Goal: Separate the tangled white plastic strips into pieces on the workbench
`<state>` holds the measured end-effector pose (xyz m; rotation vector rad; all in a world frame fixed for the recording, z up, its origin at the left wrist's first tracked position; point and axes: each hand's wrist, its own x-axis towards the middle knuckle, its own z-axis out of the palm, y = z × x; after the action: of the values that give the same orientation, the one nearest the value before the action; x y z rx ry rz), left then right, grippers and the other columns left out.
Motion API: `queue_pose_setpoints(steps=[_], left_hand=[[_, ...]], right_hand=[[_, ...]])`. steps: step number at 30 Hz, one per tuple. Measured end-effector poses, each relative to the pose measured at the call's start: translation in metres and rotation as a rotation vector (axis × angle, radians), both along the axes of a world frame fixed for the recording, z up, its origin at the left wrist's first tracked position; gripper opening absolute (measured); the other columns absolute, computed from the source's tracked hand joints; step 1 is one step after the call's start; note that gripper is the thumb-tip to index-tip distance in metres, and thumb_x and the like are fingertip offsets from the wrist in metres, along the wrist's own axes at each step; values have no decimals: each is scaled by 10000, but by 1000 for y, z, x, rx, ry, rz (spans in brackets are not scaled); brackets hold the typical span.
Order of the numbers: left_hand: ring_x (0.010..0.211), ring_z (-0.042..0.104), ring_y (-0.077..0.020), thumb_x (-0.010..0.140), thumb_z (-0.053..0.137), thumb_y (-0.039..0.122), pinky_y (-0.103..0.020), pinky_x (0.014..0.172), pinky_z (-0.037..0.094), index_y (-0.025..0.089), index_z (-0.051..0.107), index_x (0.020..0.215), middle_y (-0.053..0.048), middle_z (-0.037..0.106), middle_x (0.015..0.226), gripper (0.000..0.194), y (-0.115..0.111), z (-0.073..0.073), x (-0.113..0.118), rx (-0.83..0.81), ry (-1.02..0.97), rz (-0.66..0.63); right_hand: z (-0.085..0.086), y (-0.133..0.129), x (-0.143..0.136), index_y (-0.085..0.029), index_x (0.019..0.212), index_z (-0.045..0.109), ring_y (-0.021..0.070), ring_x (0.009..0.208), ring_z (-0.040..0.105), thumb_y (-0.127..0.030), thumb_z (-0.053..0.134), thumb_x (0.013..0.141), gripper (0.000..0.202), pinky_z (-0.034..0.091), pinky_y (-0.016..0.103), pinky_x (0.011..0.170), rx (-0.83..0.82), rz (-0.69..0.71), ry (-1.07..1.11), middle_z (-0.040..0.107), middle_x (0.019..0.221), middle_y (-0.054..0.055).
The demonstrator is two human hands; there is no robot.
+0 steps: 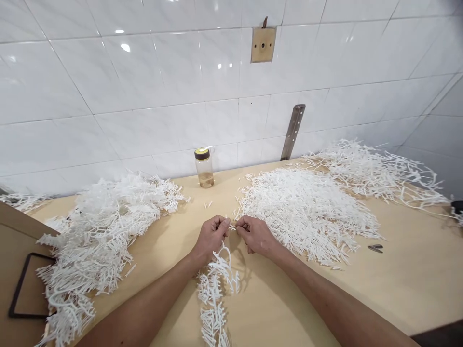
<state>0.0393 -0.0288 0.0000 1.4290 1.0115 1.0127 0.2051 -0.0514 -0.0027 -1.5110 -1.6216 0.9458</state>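
My left hand (211, 240) is closed in a pinch on a white branched plastic strand (226, 262), which hangs down below it. Close beside it on the right, my right hand (256, 235) pinches with thumb and forefinger. A small white tip (232, 227) shows in the gap between the two hands; whether it belongs to the strand I cannot tell. Below my left hand lies a row of white branched pieces (213, 320). Just past my right hand spreads a broad heap of short white sticks (304, 207).
A pile of white branched pieces (104, 231) covers the left side, by a box with a black handle (27, 289). Longer white strands (376, 168) lie at the back right. A bottle (204, 168) stands near the tiled wall. Small metal snips (376, 248) lie at right.
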Motion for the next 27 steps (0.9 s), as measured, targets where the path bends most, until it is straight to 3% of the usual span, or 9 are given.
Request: queue_pose_setpoints(steps=[9,14,17,20,22,24,27], left_hand=[[403,334,-41,749,689,535,-192,401,216,158,545,650,44,498,529,416,4,-3,0,-95,-75,2],[325,255,-25,730,706,529,-193,327,128,175,535,699,65,487,528,394,7,1,-2,-231,-149,33],[339,298,-26,699,748,464,-180,321,164,183,510,707,68,500,562,369,13,8,-6,-281,-230,165],[388,395,-41,670,780,405,-170,341,230,189,508,755,57,544,622,357,21,11,-11,-311,-322,280],[418,442,-52,670,785,390,-169,360,260,195,512,797,50,564,649,359,25,10,-12,-332,-374,306],[435,467,-58,672,787,376,-168,375,279,198,519,836,47,572,659,361,27,8,-12,-346,-402,321],[450,489,-61,677,783,361,-169,388,308,198,528,867,41,584,674,358,28,5,-11,-338,-390,362]], right_hand=[[-1,1,1,-193,781,635,97,323,542,-290,493,848,184,384,201,348,13,56,-9,611,628,-44],[-5,0,2,-198,831,641,111,331,532,-319,491,870,197,414,229,375,20,26,23,619,611,-35],[-5,1,3,-199,872,644,132,439,566,-313,509,874,177,472,264,474,207,-90,-21,650,672,-2],[-1,0,5,-186,906,636,141,576,586,-262,497,880,161,505,312,632,502,-179,-148,686,900,71],[3,-1,5,-170,993,627,139,596,583,-242,480,889,194,502,331,667,582,-198,-196,668,1013,110],[7,-5,4,-168,1041,622,153,632,605,-273,492,904,217,503,328,660,544,-148,-194,671,1009,113],[13,-13,-1,-180,1049,633,181,751,654,-385,509,933,265,514,301,652,355,79,-99,696,954,85]])
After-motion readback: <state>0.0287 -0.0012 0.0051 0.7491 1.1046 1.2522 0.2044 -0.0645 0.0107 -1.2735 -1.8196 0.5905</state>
